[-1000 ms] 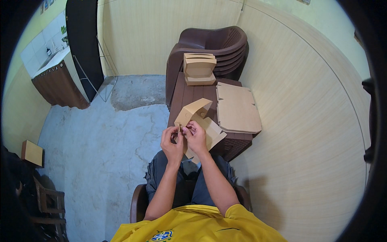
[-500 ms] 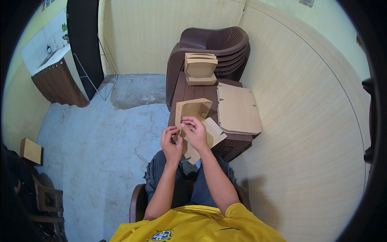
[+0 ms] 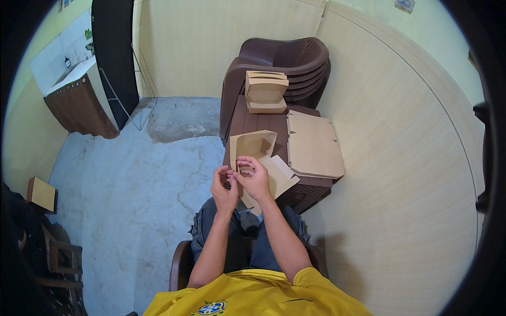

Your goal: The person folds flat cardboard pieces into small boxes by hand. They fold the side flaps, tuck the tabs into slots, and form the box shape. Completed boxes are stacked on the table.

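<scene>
A partly folded cardboard box (image 3: 258, 142) stands in front of me at the near end of a brown plastic surface. Its far panel is raised, and the near panel with its flaps spreads toward my lap. My left hand (image 3: 224, 189) pinches the box's left edge from outside, with its fingers curled. Just to the right, my right hand (image 3: 254, 181) bends over the same left side, thumb and fingertips closed at the corner flap. The fingers partly hide the fold between them.
A pile of flat cardboard blanks (image 3: 314, 145) lies right of the box. Farther back, several folded boxes (image 3: 265, 95) are stacked on the brown surface (image 3: 242, 118), before stacked brown chairs (image 3: 284, 55). A pale panelled wall (image 3: 390, 158) bounds the right side.
My right hand has dropped slightly toward my left at the box's left corner, and its fingers have shifted. The box's near panel has tilted a little; the whole view has shifted slightly.
</scene>
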`<action>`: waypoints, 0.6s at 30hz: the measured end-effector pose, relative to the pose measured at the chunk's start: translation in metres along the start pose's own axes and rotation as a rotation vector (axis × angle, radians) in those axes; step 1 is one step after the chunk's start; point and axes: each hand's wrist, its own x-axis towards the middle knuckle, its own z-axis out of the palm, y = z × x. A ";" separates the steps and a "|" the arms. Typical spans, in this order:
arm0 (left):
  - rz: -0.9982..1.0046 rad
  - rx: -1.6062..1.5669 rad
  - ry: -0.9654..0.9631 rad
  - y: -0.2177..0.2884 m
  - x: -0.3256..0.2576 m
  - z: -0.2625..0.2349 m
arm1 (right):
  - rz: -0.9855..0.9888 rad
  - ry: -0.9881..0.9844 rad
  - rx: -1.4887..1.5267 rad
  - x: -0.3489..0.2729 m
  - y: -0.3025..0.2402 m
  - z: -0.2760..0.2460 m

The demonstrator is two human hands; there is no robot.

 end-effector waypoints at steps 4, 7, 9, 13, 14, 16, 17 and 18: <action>-0.062 0.026 -0.055 0.000 0.009 -0.008 | -0.046 -0.052 -0.004 -0.008 0.003 0.001; -0.009 0.077 -0.080 -0.003 0.015 -0.010 | -0.025 -0.037 0.036 -0.013 0.007 0.002; 0.001 0.058 -0.067 -0.006 0.017 -0.008 | 0.083 0.037 0.146 -0.013 0.011 0.003; 0.016 0.075 -0.051 -0.014 0.017 -0.009 | 0.089 0.055 0.069 -0.008 0.018 -0.002; 0.019 0.104 -0.052 -0.015 0.016 -0.011 | 0.109 0.021 0.040 -0.008 0.019 -0.003; -0.021 0.092 -0.058 -0.017 0.016 -0.013 | 0.159 -0.005 0.024 -0.004 0.021 -0.006; -0.055 0.083 -0.063 -0.017 0.016 -0.014 | 0.191 0.002 0.035 -0.002 0.022 -0.007; -0.032 0.091 -0.072 -0.017 0.017 -0.016 | 0.261 0.018 0.064 0.000 0.022 -0.007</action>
